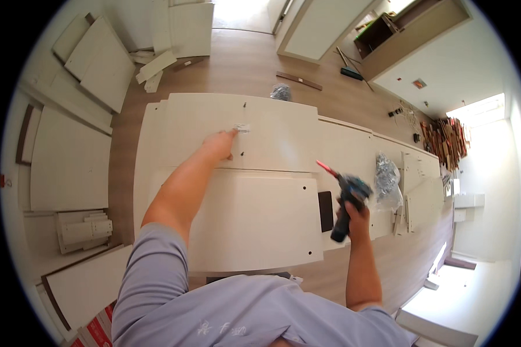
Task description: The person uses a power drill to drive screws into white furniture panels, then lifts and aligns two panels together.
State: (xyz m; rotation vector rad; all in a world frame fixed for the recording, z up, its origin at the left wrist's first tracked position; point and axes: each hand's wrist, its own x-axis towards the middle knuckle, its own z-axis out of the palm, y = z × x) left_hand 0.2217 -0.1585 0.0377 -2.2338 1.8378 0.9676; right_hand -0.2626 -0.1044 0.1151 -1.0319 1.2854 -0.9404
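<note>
My left hand (220, 144) reaches out over a large white furniture panel (272, 130) lying flat on the floor. Its fingertips pinch a small silver metal fitting (242, 128) against the panel, beside two small drilled holes. My right hand (356, 214) grips a dark cordless screwdriver (347, 199) with a red-tipped bit (325, 168) that points up and left, over the right edge of a nearer white panel (255, 222). A black phone-like slab (325, 211) lies on that nearer panel just left of the tool.
A clear bag of metal hardware (386, 173) lies on the panels to the right, another small bag (281, 91) beyond the far panel. More white boards (69, 162) lean and lie at left. A wooden cabinet (411, 34) stands upper right, wood strips (446, 141) at right.
</note>
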